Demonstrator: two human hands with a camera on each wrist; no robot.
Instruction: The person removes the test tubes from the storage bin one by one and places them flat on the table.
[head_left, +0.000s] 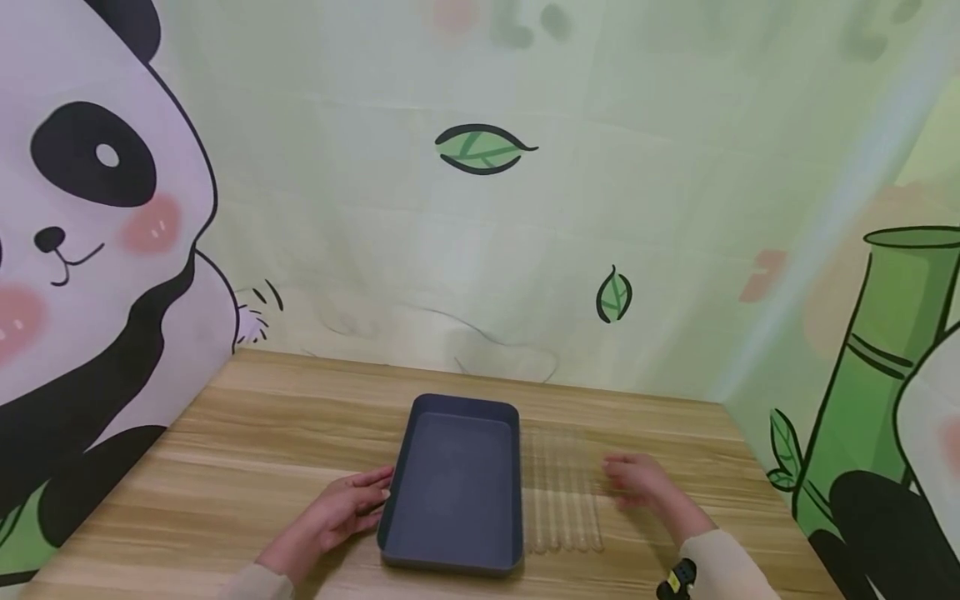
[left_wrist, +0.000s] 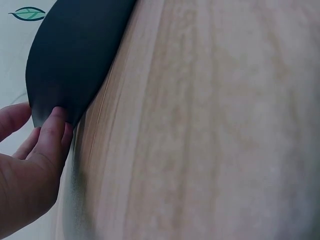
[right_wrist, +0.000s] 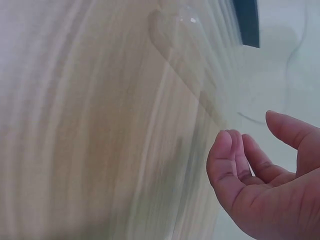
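A dark blue-grey rectangular tray (head_left: 453,554) sits on the wooden table, with nothing seen inside it. At its left side is my left hand (head_left: 341,510), its fingers touching the outer wall; the left wrist view shows fingertips (left_wrist: 58,112) against the tray wall (left_wrist: 75,55). Just right of the tray lie several clear tubes (head_left: 562,500) side by side, their rounded ends toward me. My right hand (head_left: 637,479) hovers by the right side of the tubes, slightly blurred. In the right wrist view its fingers (right_wrist: 222,160) are loosely bent, with the thumb apart, holding nothing.
The wood-grain table (head_left: 300,417) carries the tray and tubes. Behind it hangs a pale green backdrop (head_left: 360,208) with a printed panda, leaves and bamboo. A dark device with a yellow mark (head_left: 678,577) is at the right wrist.
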